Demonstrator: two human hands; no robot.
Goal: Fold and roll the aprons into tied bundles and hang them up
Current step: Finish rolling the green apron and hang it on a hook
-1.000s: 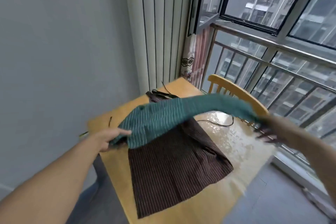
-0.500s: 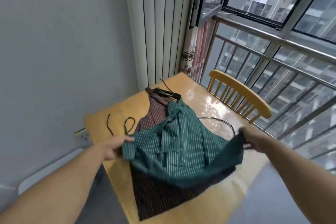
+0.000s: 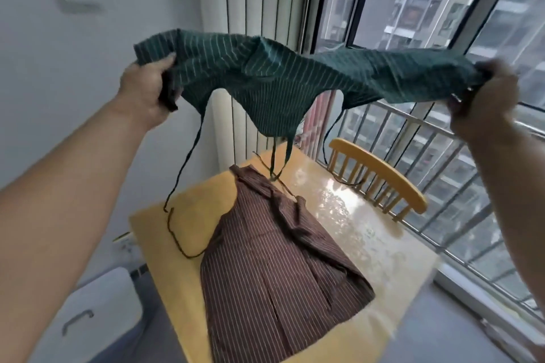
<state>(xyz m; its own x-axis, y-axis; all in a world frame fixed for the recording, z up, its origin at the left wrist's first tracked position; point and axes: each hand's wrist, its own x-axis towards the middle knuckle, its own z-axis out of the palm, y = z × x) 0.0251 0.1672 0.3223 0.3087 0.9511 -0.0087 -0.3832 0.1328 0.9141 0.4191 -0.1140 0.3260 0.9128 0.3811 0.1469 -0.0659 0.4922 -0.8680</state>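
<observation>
A green striped apron [image 3: 274, 76] is stretched wide in the air, high above the table. My left hand [image 3: 147, 91] grips its left corner and my right hand [image 3: 483, 100] grips its right corner. The bib hangs down in the middle, and thin dark ties dangle from it towards the table. Below, a brown striped apron [image 3: 271, 280] lies spread flat on the yellow table [image 3: 380, 247], bib pointing to the far end, one tie looped on the tabletop at its left.
A yellow wooden chair [image 3: 380, 174] stands at the table's right side, against a metal railing [image 3: 427, 138] and large windows. A white ribbed panel rises behind the table. A pale cabinet with a handle [image 3: 88, 312] sits low on the left by the wall.
Both hands have risen from table height to well above it, lifting the green apron off the brown one and pulling it taut. The brown apron stays flat on the table.
</observation>
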